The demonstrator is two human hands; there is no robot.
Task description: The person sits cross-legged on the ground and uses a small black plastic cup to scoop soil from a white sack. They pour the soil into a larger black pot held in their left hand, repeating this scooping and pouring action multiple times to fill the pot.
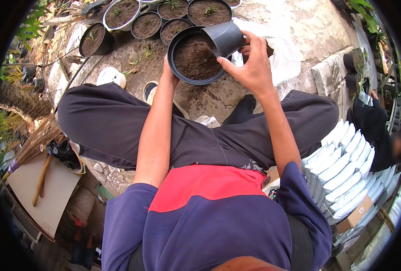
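My left hand [170, 71] grips the left side of a round black plastic pot [172, 69], partly hidden behind it. Loose brown soil [195, 56] is heaped inside this pot. In my right hand [253, 61] is a smaller black plastic pot [228, 37], tipped on its side with its mouth over the soil. My right thumb lies near its rim and the fingers wrap its base. A white plastic sack [286, 61] lies behind my right hand, with dark soil showing at its opening.
Several soil-filled pots with small plants stand ahead, among them a white pot [132, 23] and a tilted black pot [93, 40]. Loose seedlings [136, 60] lie on the ground near a white round container [112, 77]. Stacked white bags [342, 169] and a person in dark clothes [371, 122] are at right.
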